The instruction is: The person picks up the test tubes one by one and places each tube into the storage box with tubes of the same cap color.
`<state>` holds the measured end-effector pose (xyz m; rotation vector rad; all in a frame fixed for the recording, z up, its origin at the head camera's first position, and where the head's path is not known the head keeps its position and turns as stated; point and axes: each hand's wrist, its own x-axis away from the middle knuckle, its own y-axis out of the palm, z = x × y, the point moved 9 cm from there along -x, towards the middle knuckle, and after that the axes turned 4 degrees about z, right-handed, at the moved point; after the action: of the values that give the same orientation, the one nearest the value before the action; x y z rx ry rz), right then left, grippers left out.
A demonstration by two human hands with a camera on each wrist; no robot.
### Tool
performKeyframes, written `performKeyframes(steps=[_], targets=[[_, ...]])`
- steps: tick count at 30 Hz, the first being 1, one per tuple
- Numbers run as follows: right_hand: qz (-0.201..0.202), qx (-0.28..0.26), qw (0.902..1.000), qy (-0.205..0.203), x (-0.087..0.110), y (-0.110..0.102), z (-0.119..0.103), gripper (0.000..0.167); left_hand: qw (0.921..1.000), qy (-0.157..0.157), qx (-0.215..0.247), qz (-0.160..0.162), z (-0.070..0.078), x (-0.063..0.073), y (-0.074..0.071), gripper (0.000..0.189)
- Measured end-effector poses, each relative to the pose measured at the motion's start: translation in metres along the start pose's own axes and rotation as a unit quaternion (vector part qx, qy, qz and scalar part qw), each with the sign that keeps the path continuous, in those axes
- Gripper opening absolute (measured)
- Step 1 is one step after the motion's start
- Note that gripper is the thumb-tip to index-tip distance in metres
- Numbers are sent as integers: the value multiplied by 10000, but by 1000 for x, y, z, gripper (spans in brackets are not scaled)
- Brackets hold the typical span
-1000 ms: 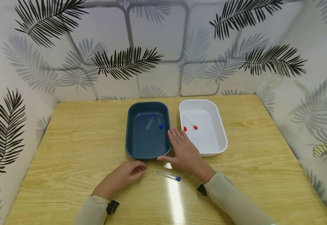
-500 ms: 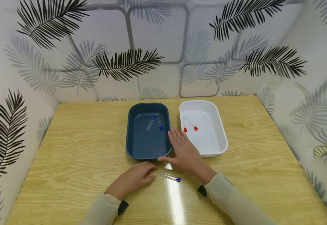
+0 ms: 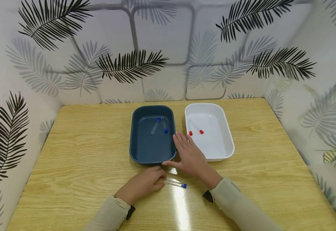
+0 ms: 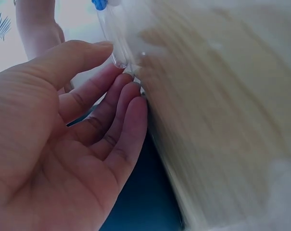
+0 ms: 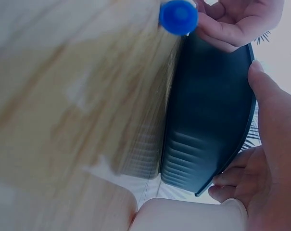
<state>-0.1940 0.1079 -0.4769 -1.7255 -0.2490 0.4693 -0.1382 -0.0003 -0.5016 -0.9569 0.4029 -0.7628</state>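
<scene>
On the table lies a clear test tube with a blue cap [image 3: 175, 183]. My left hand [image 3: 145, 183] pinches its clear end between thumb and fingertips, while the cap points right. In the left wrist view, the tube's rounded end [image 4: 120, 60] shows right at the thumb and index fingertips. My right hand [image 3: 189, 157] rests spread against the dark blue tray [image 3: 149, 149], fingers straight along its right side and thumb at its front corner. Inside that tray lie two blue-capped tubes [image 3: 155, 126].
A white tray [image 3: 218, 141] stands just right of the blue one, holding two red-capped tubes [image 3: 201, 132]. Both trays sit towards the back of the wooden table [image 3: 78, 144]. A leaf-patterned wall covering [image 3: 162, 73] rises behind and at the sides.
My left hand has moved right to the tube's clear end, and the tube has turned slightly. The right hand has stayed at the blue tray.
</scene>
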Motion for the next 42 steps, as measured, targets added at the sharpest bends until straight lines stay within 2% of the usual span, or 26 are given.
performKeyframes(steps=[5,12,19,31,42], targets=[[11,31,10000,-50,0,0,-1,109,9994,220,-219,-116,11,-3,4,12],[92,-6,9999,-73,0,-1,-1,109,9957,661,-651,-54,27,-8,10,9],[59,0,10000,-20,0,1,0,110,9921,869,-894,-131,35,-13,18,9],[57,-1,10000,27,-1,2,1,110,9912,1020,-809,-252,48,-18,27,3],[-2,-64,10000,6,-1,2,0,110,9919,1068,-477,-488,54,-17,31,7]])
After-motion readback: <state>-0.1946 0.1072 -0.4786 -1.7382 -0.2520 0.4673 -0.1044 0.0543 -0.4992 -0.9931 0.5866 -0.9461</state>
